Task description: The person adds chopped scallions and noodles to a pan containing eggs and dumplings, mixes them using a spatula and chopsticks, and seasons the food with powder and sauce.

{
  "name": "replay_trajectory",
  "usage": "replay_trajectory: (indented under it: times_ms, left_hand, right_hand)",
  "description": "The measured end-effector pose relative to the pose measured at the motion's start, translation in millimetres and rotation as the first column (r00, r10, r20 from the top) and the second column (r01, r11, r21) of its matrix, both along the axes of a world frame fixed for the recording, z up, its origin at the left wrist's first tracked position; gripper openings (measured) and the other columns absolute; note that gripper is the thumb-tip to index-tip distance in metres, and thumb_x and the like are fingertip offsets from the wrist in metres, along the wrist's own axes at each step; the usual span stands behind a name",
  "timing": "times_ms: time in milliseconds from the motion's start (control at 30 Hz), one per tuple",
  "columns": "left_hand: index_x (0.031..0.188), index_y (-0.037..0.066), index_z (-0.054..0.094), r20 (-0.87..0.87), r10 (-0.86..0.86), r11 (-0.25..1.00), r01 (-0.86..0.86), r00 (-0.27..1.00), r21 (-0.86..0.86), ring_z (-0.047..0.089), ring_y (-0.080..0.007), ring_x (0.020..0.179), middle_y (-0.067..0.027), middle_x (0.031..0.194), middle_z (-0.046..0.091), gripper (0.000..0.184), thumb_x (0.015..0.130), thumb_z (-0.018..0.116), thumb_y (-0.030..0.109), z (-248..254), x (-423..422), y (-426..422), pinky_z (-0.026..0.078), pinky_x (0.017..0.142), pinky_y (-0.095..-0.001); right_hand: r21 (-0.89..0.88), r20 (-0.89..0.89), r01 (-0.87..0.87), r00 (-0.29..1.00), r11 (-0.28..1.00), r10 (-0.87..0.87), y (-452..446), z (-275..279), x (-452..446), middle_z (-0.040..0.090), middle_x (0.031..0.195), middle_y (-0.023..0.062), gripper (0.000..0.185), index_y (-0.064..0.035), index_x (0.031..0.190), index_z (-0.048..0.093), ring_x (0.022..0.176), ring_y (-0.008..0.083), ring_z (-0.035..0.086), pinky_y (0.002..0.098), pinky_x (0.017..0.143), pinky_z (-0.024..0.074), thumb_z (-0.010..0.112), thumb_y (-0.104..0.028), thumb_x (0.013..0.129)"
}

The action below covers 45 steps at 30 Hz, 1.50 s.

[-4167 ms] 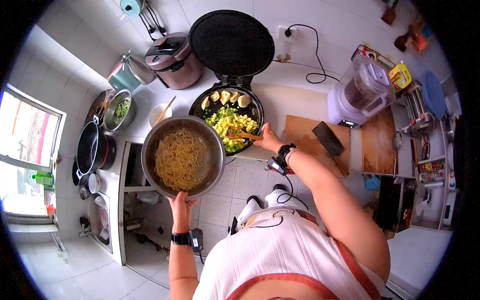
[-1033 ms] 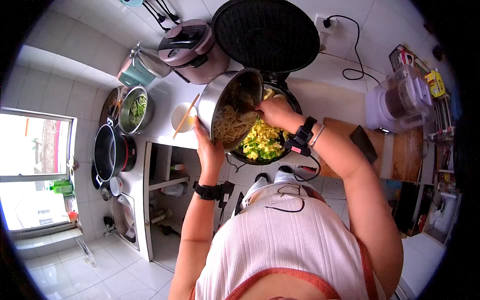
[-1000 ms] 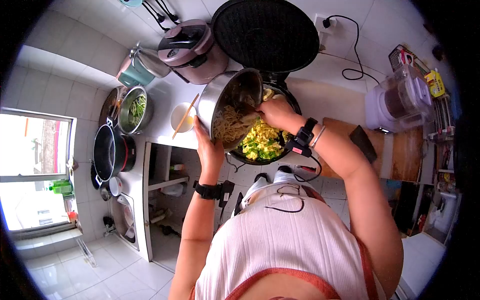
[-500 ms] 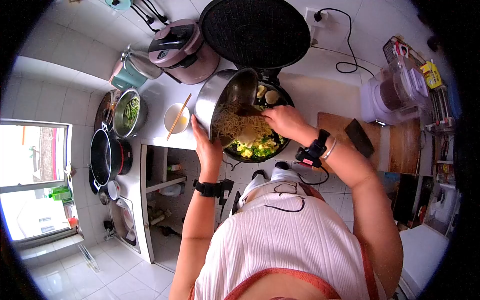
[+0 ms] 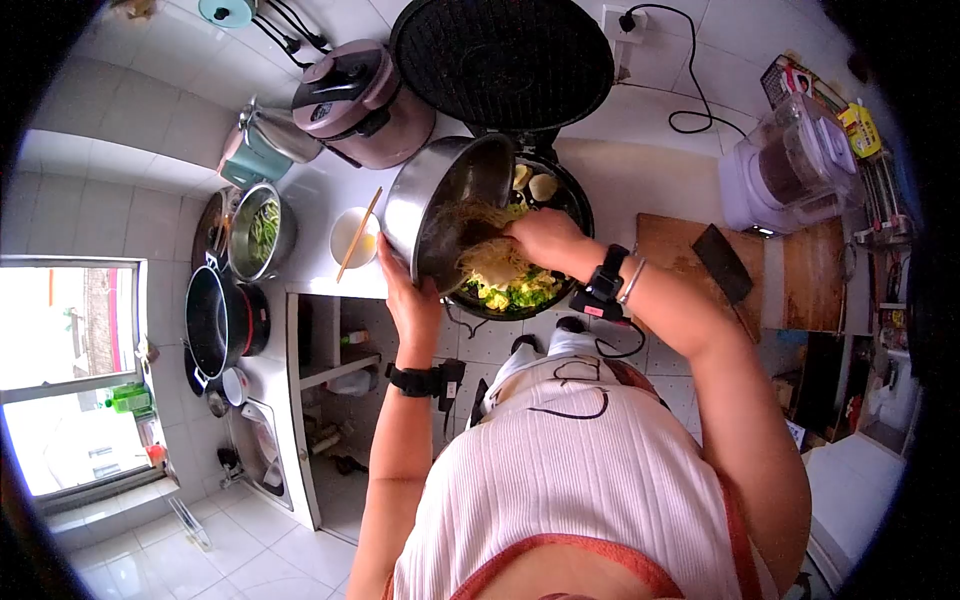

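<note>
Noodles slid into pan on counter (left fingers gripping bowl, right fingers spatula).

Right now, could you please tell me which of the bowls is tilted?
The large steel bowl in the left hand: it leans over the round pan, while the white bowl and the smaller metal bowl stand upright on the counter.

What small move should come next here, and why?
Probably a gentle sweep of the right hand toward the pan, with the left hand steadying the bowl: the bowl is tipped over the pan, and noodles trail from its mouth, some apparently inside.
</note>
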State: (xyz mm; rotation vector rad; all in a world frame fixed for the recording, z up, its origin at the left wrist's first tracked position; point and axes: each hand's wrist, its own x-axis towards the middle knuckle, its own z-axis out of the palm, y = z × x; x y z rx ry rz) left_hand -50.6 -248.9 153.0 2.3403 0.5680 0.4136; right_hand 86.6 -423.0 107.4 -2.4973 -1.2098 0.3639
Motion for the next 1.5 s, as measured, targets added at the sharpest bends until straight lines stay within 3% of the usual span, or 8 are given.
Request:
replay_trajectory:
  times_ms: [400, 500, 733, 900, 1000, 1067, 1233, 1500]
  left_hand:
    - [0.14, 0.013, 0.006, 0.15, -0.038, 0.996, 0.025, 0.988, 0.086, 0.038, -0.0423, 0.119, -0.0247, 0.136, 0.027, 0.088, 0.065, 0.045, -0.011, 14, 8, -7, 0.039, 0.093, -0.0424]
    - [0.14, 0.012, 0.006, 0.142, -0.031, 0.993, 0.014, 0.989, 0.115, 0.037, -0.0412, 0.12, -0.024, 0.137, 0.026, 0.087, 0.065, 0.044, -0.011, 12, 7, -5, 0.037, 0.095, -0.0409]
    - [0.139, 0.012, 0.009, 0.245, -0.002, 0.993, 0.031, 0.969, -0.114, 0.037, -0.0326, 0.12, -0.0187, 0.129, 0.037, 0.085, 0.066, 0.043, -0.015, -9, 4, 3, 0.027, 0.1, -0.0373]
    - [0.138, 0.016, 0.013, 0.315, 0.02, 0.983, 0.039, 0.949, -0.179, 0.046, -0.0305, 0.11, -0.0142, 0.125, 0.037, 0.078, 0.07, 0.041, -0.011, -23, 0, 15, 0.04, 0.091, -0.036]
    - [0.138, 0.011, 0.013, 0.35, 0.124, 0.803, 0.113, 0.928, -0.585, 0.027, -0.0274, 0.125, -0.0127, 0.133, 0.026, 0.083, 0.063, 0.039, -0.013, -32, -3, 21, 0.023, 0.102, -0.0346]
    - [0.138, 0.011, 0.015, 0.34, 0.131, 0.816, 0.093, 0.931, -0.57, 0.027, -0.0264, 0.124, -0.0119, 0.132, 0.026, 0.083, 0.062, 0.038, -0.014, -34, -3, 22, 0.023, 0.103, -0.0352]
    - [0.138, 0.01, 0.015, 0.353, 0.085, 0.873, 0.102, 0.932, -0.477, 0.027, -0.0281, 0.125, -0.0128, 0.133, 0.026, 0.084, 0.061, 0.038, -0.013, -35, -3, 28, 0.02, 0.104, -0.036]
    - [0.14, 0.01, 0.008, 0.294, -0.078, 0.991, 0.106, 0.953, -0.081, 0.031, -0.0344, 0.126, -0.0215, 0.138, 0.028, 0.088, 0.061, 0.039, -0.013, 6, -1, 2, 0.027, 0.102, -0.038]
  right_hand:
    - [0.191, 0.152, 0.194, 0.963, 0.962, -0.224, 26, 4, 11, 0.062, 0.073, 0.0137, 0.021, -0.0112, 0.094, 0.064, 0.07, 0.0305, 0.062, 0.0414, 0.061, 0.0498, 0.052, -0.015, 0.077]
    - [-0.051, 0.198, 0.03, 0.98, 0.998, -0.02, 17, 15, -6, 0.062, 0.069, 0.0144, 0.012, -0.0036, 0.076, 0.063, 0.067, 0.03, 0.063, 0.0407, 0.058, 0.0508, 0.054, -0.009, 0.071]
    - [0.452, -0.029, 0.171, 0.984, 0.876, -0.177, 11, 32, -11, 0.06, 0.068, 0.0178, 0.013, -0.0028, 0.076, 0.06, 0.067, 0.0352, 0.061, 0.0445, 0.06, 0.049, 0.054, -0.014, 0.076]
    - [0.243, -0.066, 0.128, 0.991, 0.961, -0.115, -1, 19, -17, 0.06, 0.069, 0.0172, 0.016, -0.0043, 0.082, 0.061, 0.067, 0.0345, 0.06, 0.0436, 0.062, 0.0487, 0.053, -0.018, 0.077]
    - [0.378, -0.133, 0.162, 0.984, 0.911, -0.12, -1, 33, -18, 0.061, 0.071, 0.0167, 0.017, -0.0057, 0.083, 0.062, 0.068, 0.034, 0.06, 0.0439, 0.062, 0.0486, 0.053, -0.019, 0.078]
    - [0.484, -0.163, 0.186, 0.979, 0.855, -0.121, 2, 35, -19, 0.061, 0.072, 0.0164, 0.017, -0.0066, 0.084, 0.062, 0.068, 0.034, 0.061, 0.044, 0.062, 0.0486, 0.053, -0.019, 0.078]
    - [0.151, -0.004, 0.044, 0.999, 0.988, -0.044, -2, 39, -23, 0.061, 0.068, 0.0164, 0.016, -0.0045, 0.08, 0.062, 0.066, 0.0342, 0.061, 0.0453, 0.06, 0.0485, 0.054, -0.018, 0.076]
    - [0.267, 0.05, 0.105, 0.991, 0.958, -0.123, 5, 38, -14, 0.06, 0.065, 0.0145, 0.013, -0.0055, 0.075, 0.063, 0.064, 0.0328, 0.061, 0.0444, 0.057, 0.0489, 0.054, -0.015, 0.074]
